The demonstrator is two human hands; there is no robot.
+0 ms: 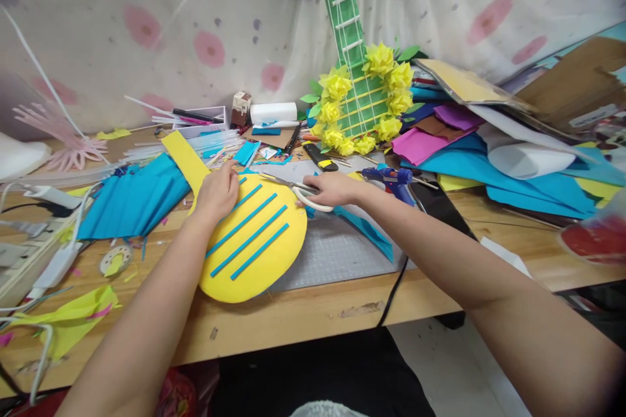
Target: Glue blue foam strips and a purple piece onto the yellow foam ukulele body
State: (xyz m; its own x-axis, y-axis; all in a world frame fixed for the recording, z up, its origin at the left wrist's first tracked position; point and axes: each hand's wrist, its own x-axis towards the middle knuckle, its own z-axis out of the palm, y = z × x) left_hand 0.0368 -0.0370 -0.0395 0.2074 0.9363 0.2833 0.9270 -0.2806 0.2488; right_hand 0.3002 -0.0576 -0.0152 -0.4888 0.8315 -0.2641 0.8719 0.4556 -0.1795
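A yellow guitar-shaped cutout (pixel 274 244) lies tilted on the table, with several thin blue strips (pixel 257 241) stuck slantwise across its round body. My left hand (pixel 218 192) is closed at the upper left of that body, beside the yellow neck (pixel 188 159). Its fingertips are partly hidden, and what they pinch cannot be made out. In my right hand (pixel 332 189) are white-handled scissors (pixel 298 187), their blades pointing left over the cutout's top edge, towards my left hand. Bits of blue paper lie around the blades.
A green paper guitar (pixel 362 107) with yellow flowers leans at the back. A blue glue gun (pixel 391 179) and a box cutter (pixel 320 158) lie behind my right arm. Paper sheets (pixel 450 150) pile up on the right; folded blue crepe paper (pixel 134 199) and a power strip (pixel 29 241) are left.
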